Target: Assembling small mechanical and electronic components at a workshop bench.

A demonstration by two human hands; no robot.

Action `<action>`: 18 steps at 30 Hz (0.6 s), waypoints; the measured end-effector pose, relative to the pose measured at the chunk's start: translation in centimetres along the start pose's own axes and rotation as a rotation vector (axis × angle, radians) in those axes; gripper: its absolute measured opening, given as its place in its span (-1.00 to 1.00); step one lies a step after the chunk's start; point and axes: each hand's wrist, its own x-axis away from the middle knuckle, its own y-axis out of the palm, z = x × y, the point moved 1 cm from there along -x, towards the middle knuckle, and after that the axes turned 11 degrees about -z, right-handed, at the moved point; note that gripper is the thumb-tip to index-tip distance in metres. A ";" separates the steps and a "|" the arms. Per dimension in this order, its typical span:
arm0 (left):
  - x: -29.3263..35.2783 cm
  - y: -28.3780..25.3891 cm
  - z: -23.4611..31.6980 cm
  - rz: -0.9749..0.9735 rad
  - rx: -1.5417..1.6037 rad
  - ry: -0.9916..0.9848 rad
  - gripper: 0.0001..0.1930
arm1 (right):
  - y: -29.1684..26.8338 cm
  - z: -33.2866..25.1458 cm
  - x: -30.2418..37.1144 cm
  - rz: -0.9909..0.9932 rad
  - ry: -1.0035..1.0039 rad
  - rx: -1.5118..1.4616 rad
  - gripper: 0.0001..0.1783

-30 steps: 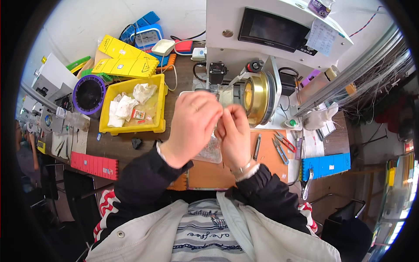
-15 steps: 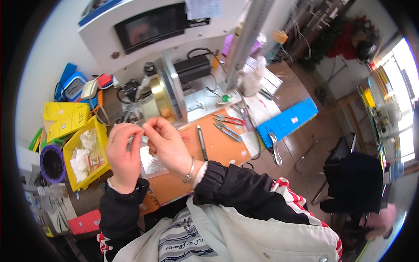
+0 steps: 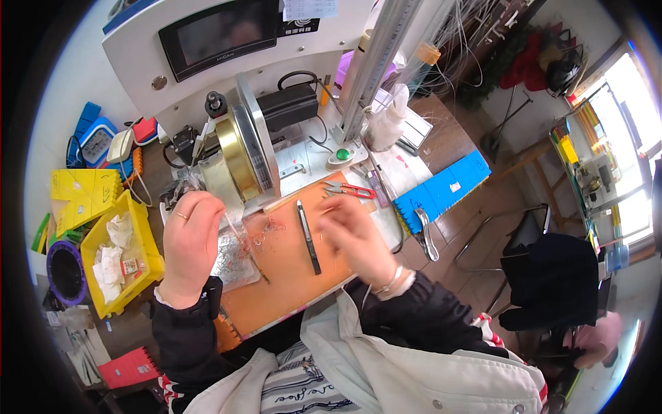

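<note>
My left hand (image 3: 192, 248) is raised beside a shallow clear tray (image 3: 238, 265) of small silvery pieces. Its fingertips are pinched together, and whatever lies between them is too small to make out. Off to the right, my right hand (image 3: 355, 241) is smeared by motion over the orange work mat (image 3: 289, 293). The blue-handled snips seen earlier are hidden beneath or within it. Just beyond that hand lie red-handled snips (image 3: 355, 190). Between my two hands rests a slim black pen-like tool (image 3: 308, 238), with fine reddish thread scraps (image 3: 269, 230) to its left.
A white machine with a dark screen (image 3: 221, 40) and a gold-rimmed drum (image 3: 238, 157) stands behind the mat. On the left is a yellow bin (image 3: 141, 283) holding crumpled tissue. A blue block (image 3: 445, 186) and a metal clamp-like tool (image 3: 427, 238) lie on the right.
My hands have come apart from fingertips meeting over the tray. The right hand has swung right to where the blue-handled snips lay; the left stays near the tray, still pinched.
</note>
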 end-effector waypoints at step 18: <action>1.3 1.3 -1.1 0.278 0.167 0.050 -0.80 | -17.2 -8.7 -9.8 0.554 -0.166 1.285 -0.56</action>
